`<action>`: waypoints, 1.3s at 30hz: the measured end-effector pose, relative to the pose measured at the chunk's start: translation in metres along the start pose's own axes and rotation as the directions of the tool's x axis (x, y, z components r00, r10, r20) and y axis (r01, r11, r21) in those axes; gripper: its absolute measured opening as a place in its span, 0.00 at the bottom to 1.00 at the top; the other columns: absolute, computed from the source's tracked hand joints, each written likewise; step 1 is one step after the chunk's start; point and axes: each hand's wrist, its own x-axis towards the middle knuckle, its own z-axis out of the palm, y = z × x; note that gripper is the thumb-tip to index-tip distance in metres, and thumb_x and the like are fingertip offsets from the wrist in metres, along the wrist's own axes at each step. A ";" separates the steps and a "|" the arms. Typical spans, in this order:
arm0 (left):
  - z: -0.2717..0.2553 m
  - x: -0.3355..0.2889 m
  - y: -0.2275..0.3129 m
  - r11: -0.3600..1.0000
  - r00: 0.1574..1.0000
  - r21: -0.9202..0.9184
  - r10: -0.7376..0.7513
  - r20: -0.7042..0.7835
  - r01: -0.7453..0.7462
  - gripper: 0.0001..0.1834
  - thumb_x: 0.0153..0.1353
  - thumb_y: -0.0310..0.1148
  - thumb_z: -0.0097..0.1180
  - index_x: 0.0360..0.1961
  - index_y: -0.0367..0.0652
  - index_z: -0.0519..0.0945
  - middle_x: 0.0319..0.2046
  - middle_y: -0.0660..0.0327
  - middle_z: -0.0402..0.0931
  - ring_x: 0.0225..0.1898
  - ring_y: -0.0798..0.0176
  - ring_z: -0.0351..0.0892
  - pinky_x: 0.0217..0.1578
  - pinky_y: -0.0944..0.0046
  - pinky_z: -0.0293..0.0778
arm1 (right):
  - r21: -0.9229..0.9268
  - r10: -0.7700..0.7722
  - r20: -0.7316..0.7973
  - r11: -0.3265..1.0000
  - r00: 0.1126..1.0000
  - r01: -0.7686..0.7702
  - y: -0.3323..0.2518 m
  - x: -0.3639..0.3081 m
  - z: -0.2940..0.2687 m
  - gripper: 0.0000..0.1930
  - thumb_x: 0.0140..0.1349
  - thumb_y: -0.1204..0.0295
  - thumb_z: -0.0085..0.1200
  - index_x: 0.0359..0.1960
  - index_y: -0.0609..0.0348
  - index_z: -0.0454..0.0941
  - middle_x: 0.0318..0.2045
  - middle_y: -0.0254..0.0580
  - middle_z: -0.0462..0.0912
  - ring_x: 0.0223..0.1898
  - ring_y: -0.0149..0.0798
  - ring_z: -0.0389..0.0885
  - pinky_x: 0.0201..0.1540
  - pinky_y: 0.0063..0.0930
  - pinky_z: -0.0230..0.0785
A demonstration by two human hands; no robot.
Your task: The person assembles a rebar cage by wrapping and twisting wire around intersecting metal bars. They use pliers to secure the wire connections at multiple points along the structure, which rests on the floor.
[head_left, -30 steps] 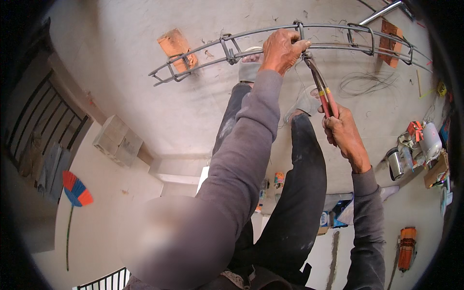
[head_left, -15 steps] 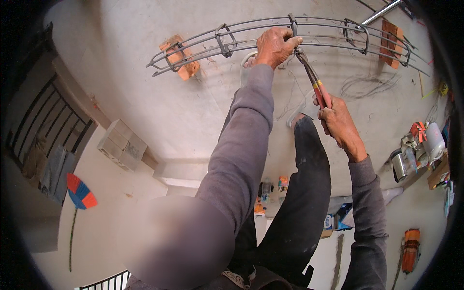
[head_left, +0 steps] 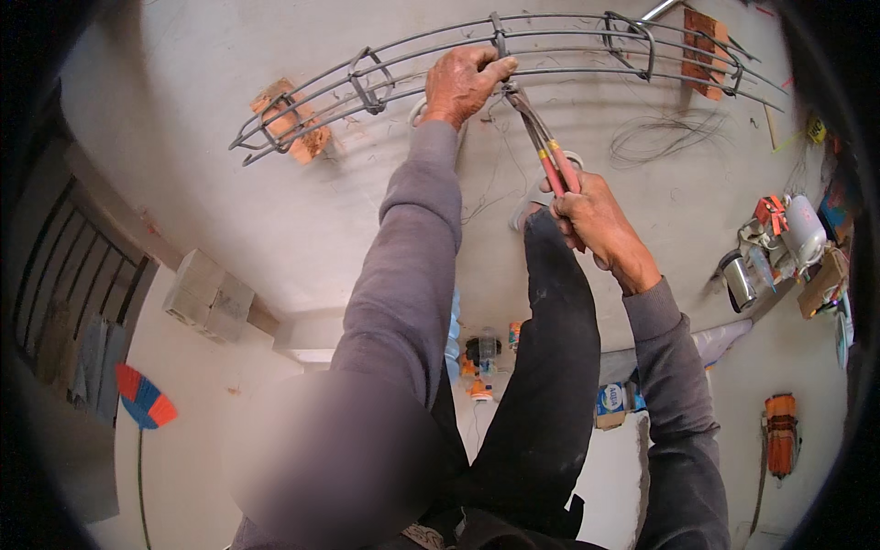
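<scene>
A long cage of steel rebar [head_left: 499, 35] with square stirrups lies across the far side, raised on bricks. My left hand [head_left: 461, 87] grips it near the middle, thumb against a stirrup and fingers wrapped at the bars. In my right hand [head_left: 600, 225] are red-handled pincers [head_left: 566, 167], angled up and to the left. Their jaws meet the lower bar just beside my left thumb. Whatever the jaws bite on, perhaps a wire end, is too small to make out.
An orange brick [head_left: 310, 142] supports the cage's left end, another brick [head_left: 704, 60] its right. Loose wire [head_left: 660, 139] lies coiled on the floor. At right stand a steel tumbler [head_left: 737, 280] and assorted items; at left, grey blocks [head_left: 209, 298] and a broom [head_left: 147, 396].
The whole view has shifted, so the cage and both hands appear farther left and slightly higher. Both hands keep their holds, with the pincers still at the same stirrup.
</scene>
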 end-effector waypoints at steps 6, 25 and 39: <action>0.002 0.000 0.002 1.000 1.000 0.007 0.013 0.015 -0.013 0.26 0.57 0.62 0.58 0.29 0.49 0.87 0.21 0.60 0.80 0.26 0.55 0.78 0.30 0.53 0.71 | 0.243 0.016 0.077 0.969 0.997 -0.034 0.006 -0.002 0.004 0.19 0.59 0.78 0.45 0.52 0.75 0.69 0.18 0.32 0.69 0.14 0.25 0.67 0.15 0.21 0.61; -0.002 0.001 0.001 1.000 0.999 0.013 -0.004 0.034 0.004 0.26 0.57 0.61 0.57 0.31 0.48 0.88 0.25 0.56 0.82 0.30 0.51 0.79 0.33 0.51 0.71 | 0.847 -0.265 0.510 0.319 0.818 -0.425 0.033 0.010 0.021 0.20 0.66 0.76 0.49 0.59 0.67 0.64 0.30 0.33 0.70 0.25 0.26 0.68 0.25 0.24 0.64; 0.011 -0.050 0.032 0.983 0.850 0.152 0.165 -0.499 -0.102 0.14 0.56 0.35 0.67 0.36 0.38 0.78 0.35 0.51 0.73 0.38 0.46 0.73 0.41 0.52 0.68 | 0.848 -0.440 0.520 0.160 0.732 -0.506 0.056 0.019 0.032 0.24 0.65 0.71 0.53 0.61 0.65 0.65 0.31 0.35 0.71 0.26 0.27 0.69 0.28 0.26 0.65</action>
